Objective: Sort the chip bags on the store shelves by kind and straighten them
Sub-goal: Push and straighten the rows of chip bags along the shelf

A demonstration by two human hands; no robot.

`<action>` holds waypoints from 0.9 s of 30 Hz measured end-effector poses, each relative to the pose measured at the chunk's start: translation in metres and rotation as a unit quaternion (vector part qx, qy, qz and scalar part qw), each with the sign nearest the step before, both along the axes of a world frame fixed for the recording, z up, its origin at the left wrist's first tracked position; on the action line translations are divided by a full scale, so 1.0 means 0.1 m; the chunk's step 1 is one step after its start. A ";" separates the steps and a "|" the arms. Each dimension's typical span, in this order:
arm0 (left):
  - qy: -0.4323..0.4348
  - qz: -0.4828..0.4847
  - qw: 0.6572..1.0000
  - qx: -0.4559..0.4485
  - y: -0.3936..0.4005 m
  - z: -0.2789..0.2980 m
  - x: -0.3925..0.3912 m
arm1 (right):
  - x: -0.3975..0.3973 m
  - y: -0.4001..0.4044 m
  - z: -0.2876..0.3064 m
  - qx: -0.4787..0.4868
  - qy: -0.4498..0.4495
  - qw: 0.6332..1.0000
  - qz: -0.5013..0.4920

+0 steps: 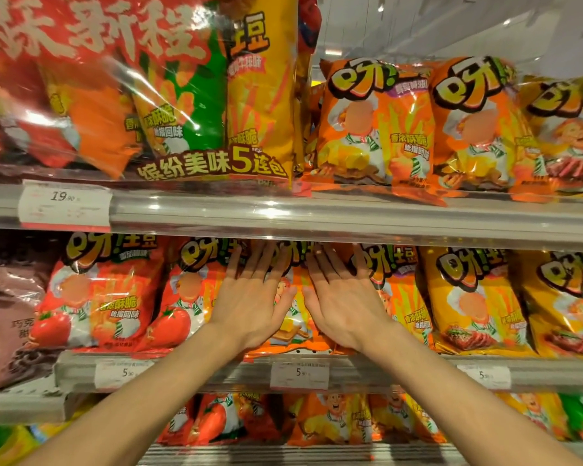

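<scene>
The head view looks at store shelves packed with glossy foil chip bags. Both hands press flat, fingers straight and slightly spread, against an orange foil chip bag with a cartoon chef (292, 317) that stands upright at the front of the middle shelf (401, 373). The left hand (254, 297) covers the bag's left half and the right hand (342, 297) its right half; the thumbs point toward each other and lie near but apart over the bag's centre. Neither hand curls round anything; the fingertips reach up to the bag's top edge, just under the upper shelf rail (350, 218).

Just left of the pressed bag stand two red tomato-printed chip bags (115, 294), and beyond them a brown bag (11, 311) at the frame's left edge. To the right, touching the orange bag's side, an orange bag with a steak picture is partly hidden by the right hand, followed by two yellow chip bags (475, 297). White price tags (298, 375) sit on the middle shelf's rail, one directly below the hands.

On the upper shelf, a large clear-wrapped multipack of five bags (189, 105) stands at left above a white price label (64, 205), with a row of orange chef-printed bags (374, 126) to its right. Below the forearms, the lower shelf holds more red, orange and yellow bags (330, 422).
</scene>
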State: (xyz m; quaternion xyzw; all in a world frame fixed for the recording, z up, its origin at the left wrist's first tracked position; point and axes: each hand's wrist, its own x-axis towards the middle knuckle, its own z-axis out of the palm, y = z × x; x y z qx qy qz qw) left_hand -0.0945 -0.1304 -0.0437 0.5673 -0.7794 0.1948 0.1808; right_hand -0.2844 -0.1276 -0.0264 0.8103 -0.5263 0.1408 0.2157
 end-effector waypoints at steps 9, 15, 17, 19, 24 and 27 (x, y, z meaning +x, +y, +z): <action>0.026 -0.041 0.999 -0.002 0.10 -0.11 0.05 | -0.05 0.23 -0.22 0.017 -0.024 1.000 0.000; 0.018 -0.036 0.999 -0.002 0.12 -0.13 0.06 | 0.01 0.32 -0.25 0.023 -0.050 0.998 -0.023; 0.025 -0.037 0.999 -0.001 0.14 -0.11 0.06 | 0.01 0.36 -0.25 0.020 -0.061 0.998 -0.025; 0.037 -0.037 0.999 -0.001 0.16 -0.08 0.05 | -0.03 0.40 -0.25 0.020 -0.081 0.996 -0.016; 0.059 -0.078 0.995 -0.011 0.26 0.09 -0.27 | -0.44 0.49 -0.17 -0.017 -0.097 0.994 -0.040; 0.059 -0.112 0.992 -0.006 0.28 0.13 -0.60 | -0.79 0.51 -0.12 -0.012 -0.122 0.991 -0.051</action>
